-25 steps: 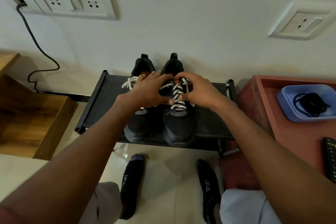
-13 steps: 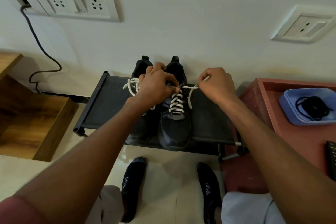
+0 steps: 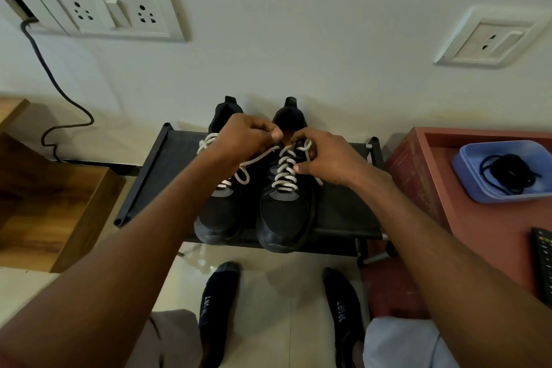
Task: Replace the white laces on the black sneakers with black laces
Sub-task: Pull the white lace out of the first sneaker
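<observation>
Two black sneakers side by side on a black rack, toes toward 6 o'clock, both white-laced. Left hand at 12 o'clock of the left shoe, fingers curled, pinching a loose white lace pulled toward 10 o'clock from the right shoe. Right hand at 3 o'clock of that shoe's eyelets, fingers pinching the lacing near the top. At far 3 o'clock, one blue tray with a bundle of black laces.
</observation>
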Motion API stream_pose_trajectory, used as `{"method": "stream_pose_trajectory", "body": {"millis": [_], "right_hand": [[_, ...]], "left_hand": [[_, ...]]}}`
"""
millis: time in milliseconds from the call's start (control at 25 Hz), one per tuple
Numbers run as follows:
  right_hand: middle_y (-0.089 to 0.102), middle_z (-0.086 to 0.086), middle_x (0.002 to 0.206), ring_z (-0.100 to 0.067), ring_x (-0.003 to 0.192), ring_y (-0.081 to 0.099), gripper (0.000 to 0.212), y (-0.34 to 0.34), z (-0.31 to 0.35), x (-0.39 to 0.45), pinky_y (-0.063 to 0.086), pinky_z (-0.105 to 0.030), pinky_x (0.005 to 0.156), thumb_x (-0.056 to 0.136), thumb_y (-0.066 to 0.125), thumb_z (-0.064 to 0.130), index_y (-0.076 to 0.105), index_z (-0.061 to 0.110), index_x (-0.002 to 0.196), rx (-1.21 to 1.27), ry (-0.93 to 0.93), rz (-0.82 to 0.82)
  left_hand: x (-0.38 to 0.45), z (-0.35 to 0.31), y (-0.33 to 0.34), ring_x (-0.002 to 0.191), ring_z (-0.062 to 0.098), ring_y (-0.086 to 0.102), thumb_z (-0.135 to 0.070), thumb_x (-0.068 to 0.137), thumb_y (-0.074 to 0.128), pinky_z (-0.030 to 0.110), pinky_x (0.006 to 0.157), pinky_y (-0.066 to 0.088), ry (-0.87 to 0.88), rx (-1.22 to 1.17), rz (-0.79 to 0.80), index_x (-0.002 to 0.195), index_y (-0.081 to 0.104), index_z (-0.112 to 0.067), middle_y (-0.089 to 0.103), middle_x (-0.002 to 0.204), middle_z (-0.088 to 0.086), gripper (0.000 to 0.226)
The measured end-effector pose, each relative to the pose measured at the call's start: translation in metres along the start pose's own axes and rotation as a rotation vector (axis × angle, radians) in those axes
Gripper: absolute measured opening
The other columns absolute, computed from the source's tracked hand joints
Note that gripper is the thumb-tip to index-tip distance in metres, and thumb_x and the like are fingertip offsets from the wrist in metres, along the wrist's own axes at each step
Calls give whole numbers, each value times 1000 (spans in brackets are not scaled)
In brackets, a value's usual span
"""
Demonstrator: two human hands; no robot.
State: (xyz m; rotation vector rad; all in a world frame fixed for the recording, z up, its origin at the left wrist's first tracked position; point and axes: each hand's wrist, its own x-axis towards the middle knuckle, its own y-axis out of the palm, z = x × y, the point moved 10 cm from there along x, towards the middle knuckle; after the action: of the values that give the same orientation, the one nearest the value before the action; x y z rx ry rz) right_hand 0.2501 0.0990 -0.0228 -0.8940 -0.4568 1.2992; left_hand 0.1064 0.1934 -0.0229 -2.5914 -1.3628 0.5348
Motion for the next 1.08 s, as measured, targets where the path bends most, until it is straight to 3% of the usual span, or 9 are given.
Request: {"method": "stream_pose_trajectory", "body": {"millis": [120, 280, 400, 480, 640, 760, 880, 1000, 1080], "right_hand": [[66, 9, 115, -14, 105, 65, 67, 3, -5, 1, 50, -30, 85, 76, 93, 38, 60, 36, 134, 80, 33, 35], [64, 5, 119, -17, 104, 65, 78, 8, -11, 0, 52, -34, 82, 66, 99, 39, 51, 33, 128, 104, 61, 82], [62, 5, 123, -18, 105, 65, 77, 8, -9, -1, 55, -37, 86, 65, 99, 38, 50, 32, 123, 88, 47, 65], [65, 7, 122, -16, 106, 65, 76, 8, -10, -1, 56, -38, 89, 63, 100, 38, 51, 34, 121, 116, 54, 62], [61, 14, 108, -7, 98, 62, 76, 6, -17, -1, 49, -26, 75, 66, 100, 35, 50, 34, 124, 174, 83, 88], [62, 10, 115, -12, 103, 62, 78, 9, -17, 0, 53, -32, 84, 65, 100, 35, 50, 35, 124, 184, 76, 77], [63, 8, 118, -14, 105, 64, 79, 12, -17, 3, 56, -39, 93, 65, 100, 37, 49, 35, 125, 169, 71, 80], [62, 10, 111, -14, 103, 64, 79, 10, -16, 3, 56, -39, 92, 65, 100, 36, 49, 35, 125, 159, 59, 75], [58, 14, 108, -13, 102, 62, 78, 11, -16, 3, 53, -34, 87, 66, 99, 35, 48, 35, 125, 165, 60, 82]], "left_hand": [[-3, -16, 13, 46, 0, 44, -19, 95, 74, 15, 55, 38, 158, 356, 3, 90, 77, -16, 52, 55, -11, 6], [-5, -22, 37, 54, 1, 50, -35, 91, 79, 14, 53, 34, 235, 554, 24, 101, 81, -23, 50, 59, -15, 16], [-1, -5, 35, 66, 5, 67, -29, 85, 85, 18, 59, 50, 89, 207, -5, 82, 79, -17, 68, 66, -5, 14], [0, 9, 32, 75, 18, 76, -17, 85, 85, 26, 66, 59, -66, -71, -50, 75, 77, -12, 75, 72, 4, 14], [-6, 33, 17, 73, 26, 74, -19, 93, 77, 34, 65, 60, -361, -484, -165, 87, 74, -1, 75, 80, 13, 19], [-2, 3, 3, 62, 9, 62, -35, 94, 76, 23, 56, 46, -56, 121, -160, 88, 72, -8, 66, 68, -2, 28], [-1, -28, 15, 73, 5, 63, -34, 89, 79, 23, 62, 44, 254, 494, -142, 91, 72, -24, 65, 75, -12, 12], [7, -29, 22, 81, 13, 68, -18, 87, 74, 28, 64, 47, 327, 649, -132, 89, 78, -24, 72, 82, -8, 7], [9, -23, 15, 77, 13, 71, -14, 92, 70, 29, 65, 54, 258, 441, -149, 85, 76, -18, 74, 79, -5, 10]]}}
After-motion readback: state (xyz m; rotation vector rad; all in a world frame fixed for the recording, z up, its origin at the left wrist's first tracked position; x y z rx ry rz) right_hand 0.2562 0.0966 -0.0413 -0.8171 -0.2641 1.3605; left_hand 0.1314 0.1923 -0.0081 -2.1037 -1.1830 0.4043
